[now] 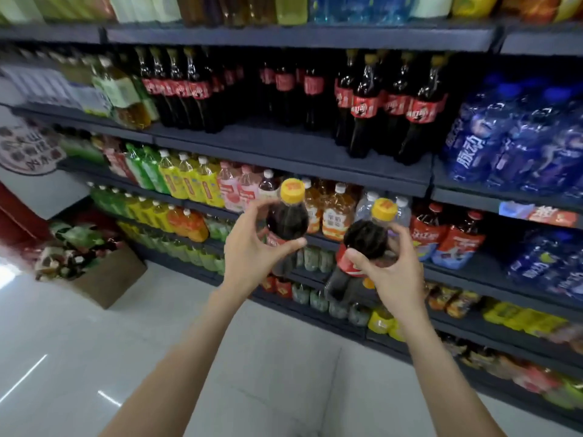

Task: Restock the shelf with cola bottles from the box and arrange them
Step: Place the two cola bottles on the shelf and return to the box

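Observation:
My left hand (252,253) grips a cola bottle (287,216) with a yellow cap and red label, held upright in front of the shelves. My right hand (391,272) grips a second yellow-capped cola bottle (367,238), a little lower and to the right. Above them, the cola shelf (284,146) holds a row of cola bottles at the left (186,89), a few set far back in the middle (299,86), and a group at the right (394,105). A bare stretch of shelf lies in front of the middle bottles. A cardboard box (104,279) stands on the floor at the left.
Blue drink bottles (517,137) fill the shelf to the right of the colas. Green tea bottles (123,93) stand to their left. Lower shelves carry yellow, green, pink and orange drinks (195,181). The floor is pale tile (126,342).

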### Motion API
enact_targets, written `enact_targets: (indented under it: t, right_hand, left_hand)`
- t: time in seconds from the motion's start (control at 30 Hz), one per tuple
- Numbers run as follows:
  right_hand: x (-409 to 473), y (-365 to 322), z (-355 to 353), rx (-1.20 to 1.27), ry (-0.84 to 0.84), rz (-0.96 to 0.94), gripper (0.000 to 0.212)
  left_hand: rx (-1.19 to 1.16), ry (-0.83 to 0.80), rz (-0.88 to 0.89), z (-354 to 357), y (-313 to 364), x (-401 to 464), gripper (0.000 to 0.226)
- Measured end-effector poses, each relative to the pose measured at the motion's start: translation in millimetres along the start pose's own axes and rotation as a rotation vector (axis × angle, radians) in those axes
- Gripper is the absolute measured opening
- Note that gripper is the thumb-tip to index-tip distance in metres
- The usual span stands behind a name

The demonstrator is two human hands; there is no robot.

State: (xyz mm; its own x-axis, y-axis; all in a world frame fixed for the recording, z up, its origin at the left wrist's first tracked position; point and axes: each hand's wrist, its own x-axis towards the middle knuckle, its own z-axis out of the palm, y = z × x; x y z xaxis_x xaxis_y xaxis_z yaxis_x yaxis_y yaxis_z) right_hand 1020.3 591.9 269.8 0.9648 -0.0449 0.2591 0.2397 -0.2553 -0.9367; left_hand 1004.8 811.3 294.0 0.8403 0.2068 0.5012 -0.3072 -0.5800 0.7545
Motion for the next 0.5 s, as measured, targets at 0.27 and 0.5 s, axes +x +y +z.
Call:
enact_targets:
  t: [0.27, 0.5]
  right_hand:
    - [139, -33, 79, -0.038, 0.155, -0.172, 0.064]
    - [232, -29, 154, -0.089, 0.405, -0.219, 0.071]
  left_hand:
    - [-0.177, 0.06, 0.114, 8, -75, 173, 0.064]
    - [-0.305, 0.032, 0.154, 65, -132, 295, 0.066]
